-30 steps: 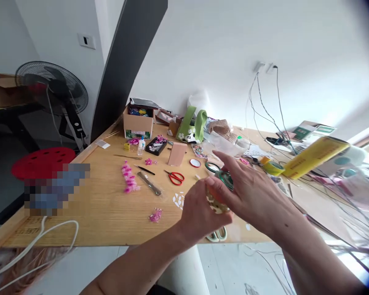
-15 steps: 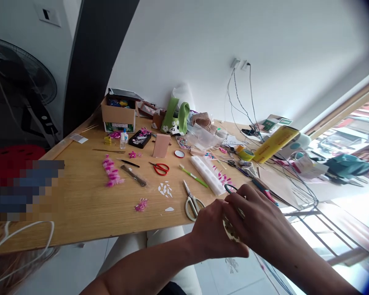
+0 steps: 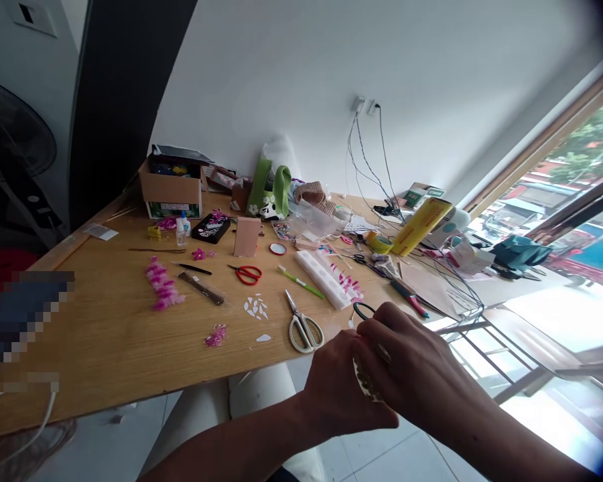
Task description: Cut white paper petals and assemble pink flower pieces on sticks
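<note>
Both hands meet just off the near edge of the wooden table [image 3: 105,348]. My left hand [image 3: 339,388] is closed round a small pale patterned object [image 3: 364,387], mostly hidden by the fingers. My right hand [image 3: 415,368] curls over it from the right, fingers pinched at its top; I cannot make out what they grip. A dark green ring of tape [image 3: 363,310] lies on the table just above the hands. White-handled scissors [image 3: 304,328] lie to their left.
The table holds red scissors [image 3: 246,272], pink flower pieces [image 3: 161,291], white petal cut-outs [image 3: 256,308], a cardboard box [image 3: 171,191], a yellow box [image 3: 422,224] and wires at the right. A fan [image 3: 15,154] stands left; a window is on the right.
The view has swung right and down, so the table shifted left. Both hands dropped from over the table to its near edge, still closed together on the small object.
</note>
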The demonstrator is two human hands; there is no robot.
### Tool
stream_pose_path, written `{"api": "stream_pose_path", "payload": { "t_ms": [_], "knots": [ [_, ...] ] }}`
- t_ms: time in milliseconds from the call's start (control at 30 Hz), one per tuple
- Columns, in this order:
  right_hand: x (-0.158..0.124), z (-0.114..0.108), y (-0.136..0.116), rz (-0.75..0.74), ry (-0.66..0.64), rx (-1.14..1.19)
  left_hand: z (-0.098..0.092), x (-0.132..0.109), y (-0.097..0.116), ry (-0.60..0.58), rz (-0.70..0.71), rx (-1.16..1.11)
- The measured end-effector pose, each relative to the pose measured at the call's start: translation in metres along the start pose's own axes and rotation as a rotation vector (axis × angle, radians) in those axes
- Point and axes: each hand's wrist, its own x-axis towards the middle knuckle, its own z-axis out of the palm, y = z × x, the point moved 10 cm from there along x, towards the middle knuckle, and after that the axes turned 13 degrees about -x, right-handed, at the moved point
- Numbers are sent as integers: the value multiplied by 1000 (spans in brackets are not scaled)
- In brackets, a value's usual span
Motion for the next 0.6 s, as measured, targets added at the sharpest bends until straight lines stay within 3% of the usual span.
{"api": "stream_pose_path", "payload": {
  "t_ms": [267,467,600],
  "knots": [
    [-15,-13,-10,-50,114,58,11,-8,-8,-61,-10,33],
    [-19,-16,-15,-98,79,107,14,-12,-11,-109,-33,-25],
    [-20,-18,-21,-183,69,159,13,-14,-15,-153,-133,-130]
  ]
}}
